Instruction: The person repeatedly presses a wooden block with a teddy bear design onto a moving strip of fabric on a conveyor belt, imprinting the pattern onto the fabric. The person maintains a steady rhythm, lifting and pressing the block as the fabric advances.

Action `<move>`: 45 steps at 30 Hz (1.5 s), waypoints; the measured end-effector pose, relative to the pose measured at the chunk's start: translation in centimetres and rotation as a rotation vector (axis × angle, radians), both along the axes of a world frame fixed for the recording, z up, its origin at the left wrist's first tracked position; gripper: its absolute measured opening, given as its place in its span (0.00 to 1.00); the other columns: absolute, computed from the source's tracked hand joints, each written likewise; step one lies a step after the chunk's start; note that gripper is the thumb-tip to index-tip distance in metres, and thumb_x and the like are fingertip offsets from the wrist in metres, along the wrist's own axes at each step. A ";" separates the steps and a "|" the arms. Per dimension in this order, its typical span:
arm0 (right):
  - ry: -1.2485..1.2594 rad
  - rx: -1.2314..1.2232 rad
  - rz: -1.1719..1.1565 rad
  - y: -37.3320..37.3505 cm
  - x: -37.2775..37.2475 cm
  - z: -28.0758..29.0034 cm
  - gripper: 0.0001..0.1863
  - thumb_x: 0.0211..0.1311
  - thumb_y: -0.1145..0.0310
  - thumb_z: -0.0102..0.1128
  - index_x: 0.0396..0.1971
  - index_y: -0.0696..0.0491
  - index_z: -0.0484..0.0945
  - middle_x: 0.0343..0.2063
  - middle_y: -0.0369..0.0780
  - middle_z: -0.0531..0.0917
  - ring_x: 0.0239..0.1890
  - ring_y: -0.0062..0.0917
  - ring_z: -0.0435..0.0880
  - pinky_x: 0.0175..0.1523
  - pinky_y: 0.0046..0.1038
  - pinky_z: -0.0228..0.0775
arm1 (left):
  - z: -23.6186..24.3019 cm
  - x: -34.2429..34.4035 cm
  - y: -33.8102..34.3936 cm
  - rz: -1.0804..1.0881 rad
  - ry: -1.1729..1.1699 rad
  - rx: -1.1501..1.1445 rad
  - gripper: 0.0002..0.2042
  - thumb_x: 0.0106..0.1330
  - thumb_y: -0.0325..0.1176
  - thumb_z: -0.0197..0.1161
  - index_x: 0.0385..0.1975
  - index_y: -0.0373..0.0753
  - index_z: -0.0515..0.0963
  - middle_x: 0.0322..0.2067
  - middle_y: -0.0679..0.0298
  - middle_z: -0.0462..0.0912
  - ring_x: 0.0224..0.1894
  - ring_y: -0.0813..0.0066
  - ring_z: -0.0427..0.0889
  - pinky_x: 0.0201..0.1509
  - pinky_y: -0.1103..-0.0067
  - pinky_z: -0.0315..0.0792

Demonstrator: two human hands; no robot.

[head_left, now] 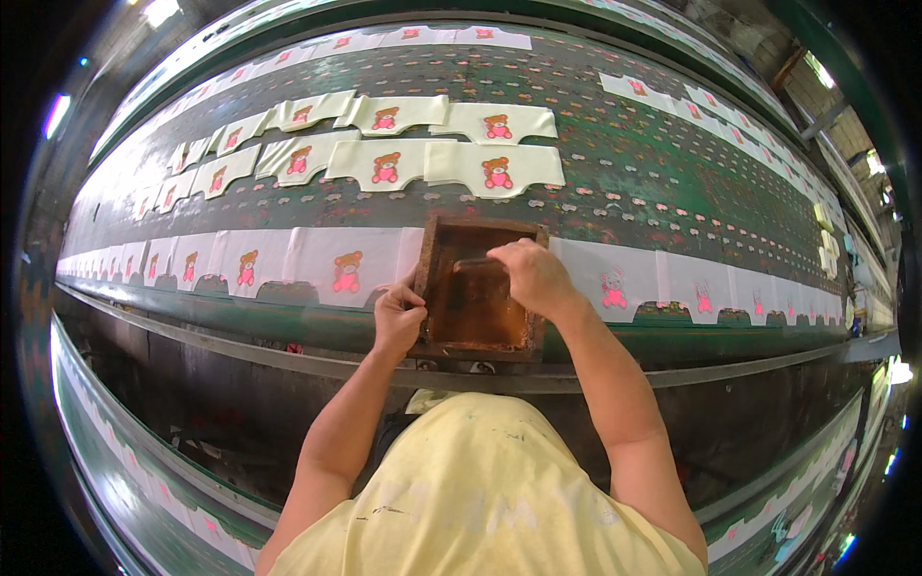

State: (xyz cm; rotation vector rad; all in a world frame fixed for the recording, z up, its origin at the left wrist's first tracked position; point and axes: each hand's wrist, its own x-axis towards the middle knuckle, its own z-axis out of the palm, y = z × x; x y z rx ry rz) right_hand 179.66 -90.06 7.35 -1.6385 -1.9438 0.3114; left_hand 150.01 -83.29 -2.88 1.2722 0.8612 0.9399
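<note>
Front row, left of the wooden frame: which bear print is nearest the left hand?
The brown-and-pink bear print immediately left of the left hand; the others on that side lie farther left.

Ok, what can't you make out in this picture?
Head view:
Whatever lies directly beneath the wooden frame: covered by the frame.
Lower fingers of the right hand: hidden by its back.
Details of the near row's rightmost pink prints: too small near the rim.
</note>
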 end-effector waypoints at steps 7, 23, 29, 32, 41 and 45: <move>-0.027 -0.064 -0.089 3.2 0.2 -0.2 0.24 0.64 0.83 0.56 0.57 0.55 0.91 0.48 0.48 0.92 0.57 0.49 0.89 0.66 0.48 0.81 | -1.3 -0.1 -0.2 0.019 -0.065 0.079 0.12 0.56 0.07 0.62 0.29 0.35 0.77 0.80 0.42 0.75 0.79 0.59 0.79 0.79 0.73 0.69; -0.170 -0.073 -0.057 -5.7 -7.1 0.1 0.24 0.65 0.80 0.61 0.59 0.50 0.92 0.49 0.41 0.90 0.53 0.41 0.87 0.61 0.43 0.79 | -0.9 -0.3 -0.4 0.019 0.120 0.196 0.09 0.57 0.13 0.65 0.29 0.37 0.78 0.80 0.44 0.77 0.78 0.59 0.78 0.81 0.70 0.65; -0.160 -0.102 -0.074 -9.4 -10.5 0.6 0.25 0.66 0.80 0.60 0.60 0.50 0.92 0.49 0.40 0.90 0.53 0.41 0.86 0.63 0.43 0.79 | -1.2 -0.6 -0.4 0.018 0.149 0.229 0.09 0.58 0.13 0.65 0.30 0.36 0.78 0.79 0.44 0.77 0.77 0.58 0.79 0.79 0.69 0.68; -0.150 -0.100 -0.070 -10.0 -10.8 0.8 0.24 0.64 0.79 0.65 0.60 0.51 0.91 0.51 0.40 0.88 0.54 0.42 0.85 0.64 0.45 0.79 | -1.2 -0.3 -0.3 0.021 0.124 0.236 0.09 0.58 0.13 0.65 0.30 0.36 0.78 0.79 0.45 0.78 0.77 0.56 0.80 0.79 0.68 0.69; -0.094 -0.183 -0.094 -11.2 -12.2 1.9 0.29 0.60 0.59 0.85 0.61 0.54 0.89 0.58 0.44 0.86 0.63 0.44 0.82 0.70 0.47 0.75 | -1.5 -0.2 0.1 0.018 0.083 0.259 0.08 0.57 0.14 0.66 0.31 0.35 0.79 0.78 0.44 0.79 0.76 0.52 0.81 0.79 0.67 0.70; -0.045 -0.050 -0.192 -12.1 -11.1 0.8 0.25 0.65 0.60 0.83 0.59 0.54 0.90 0.61 0.46 0.88 0.68 0.47 0.81 0.75 0.48 0.73 | -1.6 -0.1 -0.2 0.028 0.110 0.276 0.10 0.56 0.12 0.66 0.31 0.35 0.78 0.78 0.45 0.79 0.75 0.56 0.81 0.77 0.68 0.71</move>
